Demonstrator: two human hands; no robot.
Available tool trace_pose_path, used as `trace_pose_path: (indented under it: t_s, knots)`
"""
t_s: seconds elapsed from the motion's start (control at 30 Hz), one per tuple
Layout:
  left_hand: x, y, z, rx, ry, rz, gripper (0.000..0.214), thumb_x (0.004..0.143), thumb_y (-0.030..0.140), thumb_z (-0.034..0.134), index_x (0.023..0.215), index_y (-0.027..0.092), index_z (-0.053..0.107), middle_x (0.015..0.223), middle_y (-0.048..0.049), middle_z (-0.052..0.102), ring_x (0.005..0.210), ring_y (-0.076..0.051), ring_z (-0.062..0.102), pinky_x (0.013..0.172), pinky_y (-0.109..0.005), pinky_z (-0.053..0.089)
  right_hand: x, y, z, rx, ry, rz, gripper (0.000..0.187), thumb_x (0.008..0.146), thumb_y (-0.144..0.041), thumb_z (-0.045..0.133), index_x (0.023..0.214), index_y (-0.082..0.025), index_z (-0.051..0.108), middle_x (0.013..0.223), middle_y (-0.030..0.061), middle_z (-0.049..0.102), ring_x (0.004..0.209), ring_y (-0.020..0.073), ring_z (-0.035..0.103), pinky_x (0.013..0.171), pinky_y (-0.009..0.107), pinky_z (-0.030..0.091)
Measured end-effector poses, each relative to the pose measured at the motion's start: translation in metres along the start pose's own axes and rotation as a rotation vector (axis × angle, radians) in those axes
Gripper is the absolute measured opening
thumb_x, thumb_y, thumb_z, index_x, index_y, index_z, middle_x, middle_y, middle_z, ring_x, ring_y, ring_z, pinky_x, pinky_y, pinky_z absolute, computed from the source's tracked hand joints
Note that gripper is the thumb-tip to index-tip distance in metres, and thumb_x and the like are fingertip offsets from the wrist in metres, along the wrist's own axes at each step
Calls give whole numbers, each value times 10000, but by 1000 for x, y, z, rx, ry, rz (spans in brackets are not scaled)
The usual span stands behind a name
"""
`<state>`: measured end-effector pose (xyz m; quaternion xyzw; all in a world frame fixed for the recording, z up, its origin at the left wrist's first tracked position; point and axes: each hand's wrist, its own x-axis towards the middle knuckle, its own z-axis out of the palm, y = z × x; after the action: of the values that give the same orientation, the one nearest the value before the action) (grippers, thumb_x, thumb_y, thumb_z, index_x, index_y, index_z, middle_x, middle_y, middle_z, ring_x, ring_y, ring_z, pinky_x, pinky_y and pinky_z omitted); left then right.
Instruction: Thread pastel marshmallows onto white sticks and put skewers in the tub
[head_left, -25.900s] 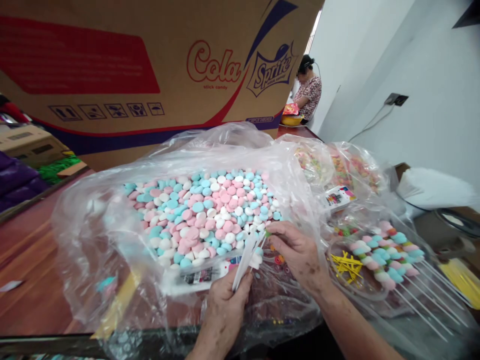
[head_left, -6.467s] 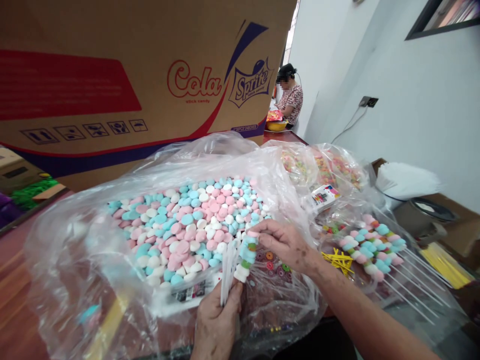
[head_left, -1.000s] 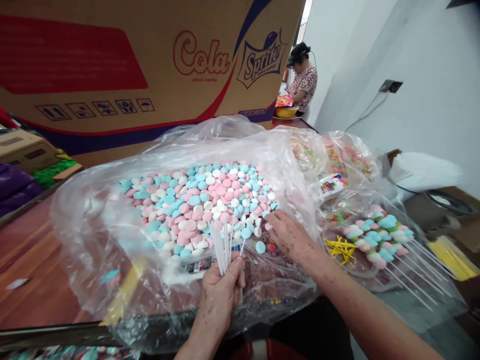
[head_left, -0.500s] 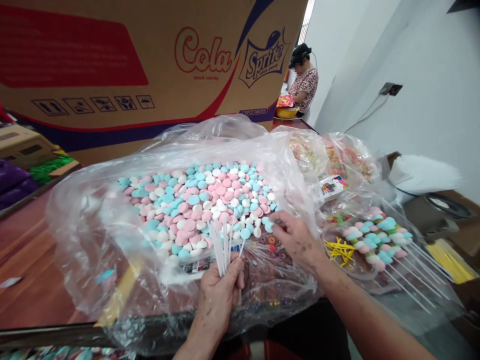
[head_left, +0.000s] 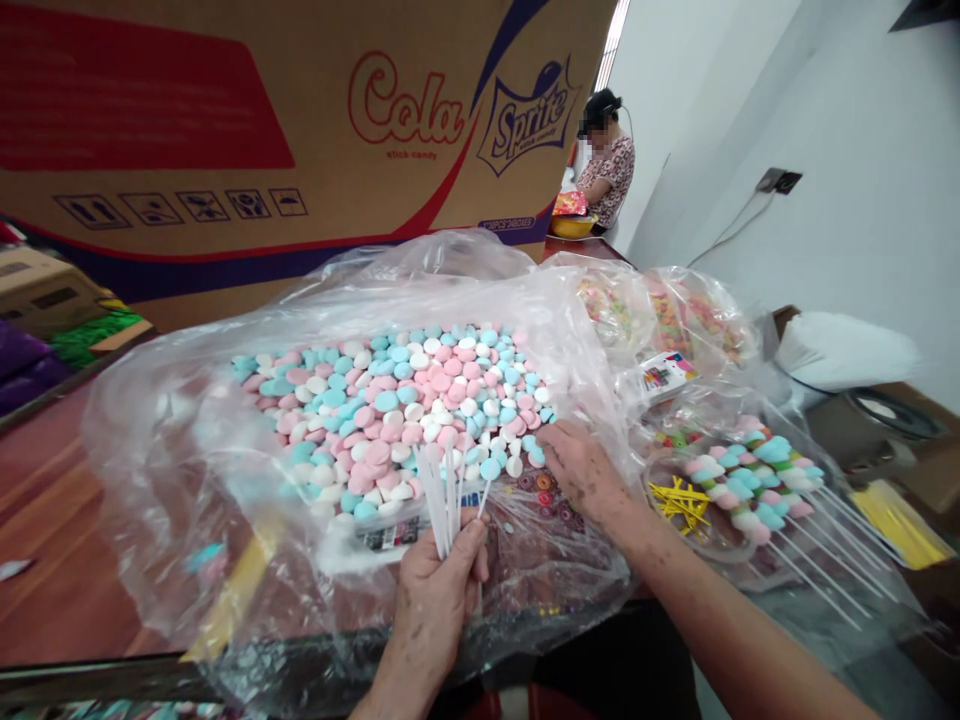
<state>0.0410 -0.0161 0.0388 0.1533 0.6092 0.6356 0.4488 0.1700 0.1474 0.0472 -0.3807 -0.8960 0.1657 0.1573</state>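
Note:
My left hand (head_left: 439,580) is closed around a fanned bundle of thin white sticks (head_left: 441,495), their tips pointing up over the candy. One stick stands apart to the right, its tip by a blue marshmallow (head_left: 490,468). At the right edge of a heap of pink, blue and white marshmallows (head_left: 390,400), my right hand (head_left: 581,465) reaches in with bent fingers slightly apart. Its fingertips are close to a blue piece; whether they touch it is unclear. The heap lies in a large clear plastic bag (head_left: 187,400) spread over the table.
Finished marshmallow skewers (head_left: 757,470) lie to the right, beside yellow twist ties (head_left: 679,503) in a clear tub. Bagged gummy candies (head_left: 667,315) sit behind them. A large cardboard box (head_left: 300,130) stands at the back. Another person (head_left: 611,165) works in the distance.
My right hand has shifted slightly left, its fingertips nearer the marshmallows. My left hand and the sticks stay nearly still.

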Motion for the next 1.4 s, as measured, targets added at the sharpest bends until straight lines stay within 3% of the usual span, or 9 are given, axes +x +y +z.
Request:
trace_pose_path:
  t_s: [0.17, 0.37, 0.63, 0.77, 0.87, 0.97, 1.03, 1.17, 1.4]
  knots:
    - [0, 1, 0, -7, 9, -10, 444, 650, 535, 789, 828, 136, 713, 426, 56, 529, 278, -44, 309, 302, -178, 171, -5, -5, 0, -80, -79, -71, 150, 931, -139, 465, 989, -168, 600, 1012, 88, 648, 958, 204, 578, 842, 295, 428]
    - [0, 2, 2, -8, 12, 10, 407, 660, 513, 786, 788, 134, 711, 418, 56, 520, 274, -38, 299, 298, -174, 159, -5, -5, 9, -287, -107, -60, 204, 927, -80, 438, 1013, -163, 603, 1030, 115, 658, 987, 247, 587, 822, 328, 442]
    - [0, 0, 1, 1, -9, -2, 387, 664, 482, 790, 823, 136, 720, 426, 45, 536, 284, -52, 313, 312, -182, 165, -4, 0, 12, -228, -122, -110, 332, 801, 25, 469, 1036, -166, 607, 1070, 119, 654, 1018, 248, 570, 849, 336, 456]
    - [3, -7, -2, 30, -33, 24, 385, 687, 503, 770, 805, 140, 728, 414, 47, 521, 297, -60, 297, 328, -196, 179, 0, -1, 9, 48, 16, 15, 243, 818, -54, 493, 976, -160, 643, 991, 105, 682, 950, 230, 598, 845, 347, 461]
    - [8, -19, -4, 82, -41, 94, 342, 719, 496, 745, 723, 154, 723, 419, 40, 515, 355, -86, 374, 377, -202, 253, 4, -4, -1, 580, 117, 196, 157, 787, -193, 583, 927, -180, 652, 832, 36, 689, 776, 189, 610, 731, 317, 482]
    - [13, -30, -7, 163, -48, 165, 314, 751, 472, 716, 700, 163, 724, 428, 36, 519, 424, -111, 438, 443, -211, 313, 7, -10, -13, 1146, 83, 355, 203, 683, -290, 703, 842, -172, 657, 689, -12, 654, 634, 144, 577, 615, 266, 461]
    - [14, -33, -8, 217, -49, 186, 313, 767, 466, 695, 698, 163, 727, 428, 39, 513, 434, -118, 436, 460, -221, 325, 9, -14, -20, 1352, 38, 414, 244, 605, -281, 768, 798, -164, 674, 682, -12, 658, 622, 128, 572, 602, 250, 453]
    - [12, -29, -9, 288, -64, 196, 313, 791, 463, 671, 747, 162, 745, 451, 37, 527, 456, -134, 455, 483, -234, 343, 10, -20, -26, 1482, 2, 445, 255, 544, -253, 818, 748, -155, 701, 710, 2, 679, 639, 118, 582, 597, 234, 461]
    - [12, -28, -11, 373, -89, 177, 328, 847, 459, 617, 800, 159, 740, 473, 47, 502, 485, -138, 446, 500, -237, 326, 10, -22, -26, 1464, 4, 461, 248, 551, -245, 821, 761, -158, 721, 712, 0, 685, 639, 117, 590, 594, 229, 476]
